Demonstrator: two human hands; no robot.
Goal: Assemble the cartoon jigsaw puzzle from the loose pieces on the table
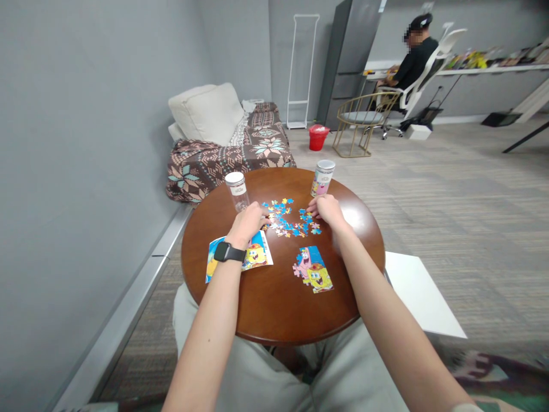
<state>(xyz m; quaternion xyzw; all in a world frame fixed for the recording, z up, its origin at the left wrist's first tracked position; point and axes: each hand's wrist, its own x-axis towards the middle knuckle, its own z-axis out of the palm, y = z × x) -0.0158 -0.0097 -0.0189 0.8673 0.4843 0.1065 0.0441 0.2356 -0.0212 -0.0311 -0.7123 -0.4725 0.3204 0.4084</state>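
Note:
Loose jigsaw puzzle pieces (282, 222), mostly blue with some pink and yellow, lie scattered over the middle of the round table. At their left side is my left hand (251, 222), fingers bent and apart, the fingertips among the pieces. My right hand (326, 208) rests at their right edge, fingers loosely spread and reaching down to the pieces. Nearer my lap lies a joined puzzle section (314, 270) with a pink and a yellow cartoon figure. Partly under my left wrist is a printed picture sheet (258, 254).
Behind my left hand stands a clear jar (238, 191) with a white lid; a labelled jar (322, 178) is behind my right. The brown table (274, 312) has a round edge. Beyond are a covered sofa (223, 166), a red bin (317, 138), a chair (364, 117) and a seated person (414, 63).

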